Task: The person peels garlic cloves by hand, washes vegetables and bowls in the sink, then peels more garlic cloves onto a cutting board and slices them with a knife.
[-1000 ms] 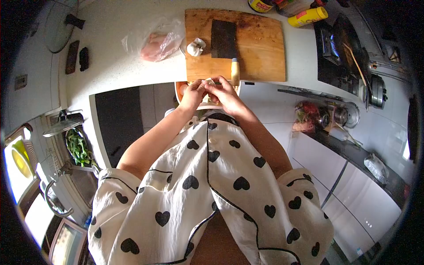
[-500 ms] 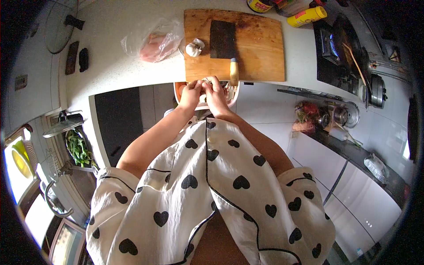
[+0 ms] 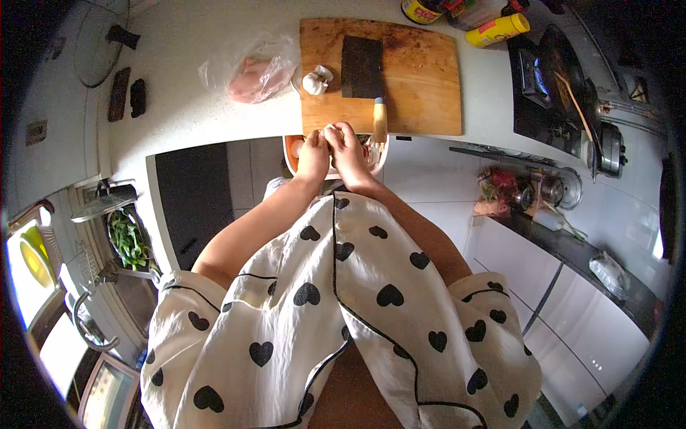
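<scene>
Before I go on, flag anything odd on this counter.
The cleaver handle juts past the near edge of the cutting board, where it might get knocked; dark stains mark the board's far side.

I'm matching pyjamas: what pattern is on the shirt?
Black hearts on white fabric, clearest in the head view.

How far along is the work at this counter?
Setup looks done: cleaver on the board, burner flame lit. In hand: left hand and right hand meet over the bin, their contents hidden. Apparently remaining: whole garlic on the board, meat in its bag.
</scene>
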Available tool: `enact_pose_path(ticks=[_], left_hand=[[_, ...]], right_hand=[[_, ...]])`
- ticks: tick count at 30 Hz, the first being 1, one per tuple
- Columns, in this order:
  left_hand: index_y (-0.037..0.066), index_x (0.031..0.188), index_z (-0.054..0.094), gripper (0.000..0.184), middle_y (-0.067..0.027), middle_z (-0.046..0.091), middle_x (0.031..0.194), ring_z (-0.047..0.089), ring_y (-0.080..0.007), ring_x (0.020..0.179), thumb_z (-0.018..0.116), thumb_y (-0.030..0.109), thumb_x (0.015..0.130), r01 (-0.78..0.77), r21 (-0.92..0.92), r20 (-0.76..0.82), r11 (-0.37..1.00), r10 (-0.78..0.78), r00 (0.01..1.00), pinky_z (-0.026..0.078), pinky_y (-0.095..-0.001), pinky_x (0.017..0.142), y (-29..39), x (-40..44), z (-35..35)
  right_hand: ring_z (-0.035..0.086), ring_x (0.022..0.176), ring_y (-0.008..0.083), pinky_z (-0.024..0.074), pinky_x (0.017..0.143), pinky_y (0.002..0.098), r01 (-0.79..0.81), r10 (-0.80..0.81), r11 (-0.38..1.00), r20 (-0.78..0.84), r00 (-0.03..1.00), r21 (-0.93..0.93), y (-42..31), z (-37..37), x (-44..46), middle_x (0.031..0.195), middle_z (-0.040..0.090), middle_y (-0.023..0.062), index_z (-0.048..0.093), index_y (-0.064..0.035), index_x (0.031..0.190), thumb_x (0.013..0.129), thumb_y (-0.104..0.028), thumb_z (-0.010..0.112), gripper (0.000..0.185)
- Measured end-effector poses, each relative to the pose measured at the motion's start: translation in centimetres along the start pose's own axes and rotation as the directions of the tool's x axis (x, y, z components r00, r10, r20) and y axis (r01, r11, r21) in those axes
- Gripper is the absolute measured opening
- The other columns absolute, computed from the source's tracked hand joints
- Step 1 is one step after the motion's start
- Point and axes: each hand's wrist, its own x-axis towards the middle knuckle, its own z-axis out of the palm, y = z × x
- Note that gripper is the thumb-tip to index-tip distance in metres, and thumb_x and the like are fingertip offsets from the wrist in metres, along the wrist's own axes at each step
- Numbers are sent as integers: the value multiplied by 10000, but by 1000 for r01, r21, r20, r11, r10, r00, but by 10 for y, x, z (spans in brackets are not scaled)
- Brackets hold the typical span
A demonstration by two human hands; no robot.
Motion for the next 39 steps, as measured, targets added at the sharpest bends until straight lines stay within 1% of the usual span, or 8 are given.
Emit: enact_pose_path(ticks=[4, 10, 11, 14, 20, 23, 32, 39], left_hand=[[-35, 1141, 475, 344, -194, 555, 1072, 538, -291, 970, 387, 222, 930, -116, 21, -66, 993, 117, 991, 416, -322, 826, -46, 33, -1], [-13, 1155, 482, 371, -131, 563, 1042, 531, -212, 932, 413, 274, 930, -52, -90, 41, 995, 56, 998, 412, -287, 806, 8, -1, -3], [-8, 1156, 483, 371, -112, 567, 1024, 534, -192, 904, 418, 279, 929, -29, -69, 67, 997, 34, 997, 420, -280, 788, 18, -8, -4], [32, 1039, 526, 301, -29, 544, 787, 500, -101, 658, 417, 289, 929, 124, -156, 284, 980, -76, 956, 420, -234, 581, 6, 21, -28], [86, 1015, 519, 277, 22, 451, 666, 427, -86, 587, 417, 328, 927, -13, -44, 174, 999, 21, 985, 402, -224, 565, 27, 31, -28], [25, 1017, 503, 312, -48, 549, 694, 509, -103, 589, 527, 303, 878, -311, 192, 57, 931, 306, 950, 407, -229, 506, 16, 48, -28], [19, 1096, 475, 311, -115, 606, 806, 584, -144, 630, 533, 201, 852, -212, 111, 44, 971, 208, 977, 470, -268, 534, 7, 65, -35], [52, 999, 519, 198, -141, 583, 772, 591, -278, 701, 481, 102, 811, -379, 554, 48, 741, 427, 903, 460, -366, 622, 15, 19, -41]], right_hand=[[559, 826, 301, 438, 742, 358, 60, -75, 990, -118, 990, -125, 5, 9, 0, 894, 574, 185, 461, -11, 1019, 893, -294, 479, 311], [539, 707, 167, 440, 646, 287, 142, -149, 989, -215, 965, -51, 4, 8, 6, 789, 564, 75, 501, -60, 989, 908, -291, 447, 251], [428, 512, 101, 366, 467, 245, -158, 190, 935, -73, 979, 317, 4, 4, 7, 631, 459, -3, 482, -103, 913, 910, -282, 427, 187], [301, 435, 65, 265, 399, 226, -422, 399, 772, 154, 904, 476, -30, -6, 5, 564, 324, -57, 435, -139, 823, 909, -294, 433, 177], [390, 477, 73, 344, 443, 211, -581, 463, 606, 353, 813, 543, -19, -22, 19, 612, 424, -32, 485, -128, 886, 879, -366, 500, 239], [419, 505, 83, 355, 457, 223, -605, 482, 694, 372, 793, 390, -3, -37, 22, 647, 462, -22, 502, -137, 870, 868, -351, 528, 215], [588, 686, 119, 451, 538, 222, -445, 390, 853, 232, 891, 273, -2, -47, 10, 842, 592, 28, 532, -75, 980, 847, -200, 548, 183], [601, 712, 179, 468, 573, 282, -435, 454, 875, 47, 890, -215, -19, -43, 6, 811, 607, 71, 522, -40, 998, 760, -164, 542, 270]])
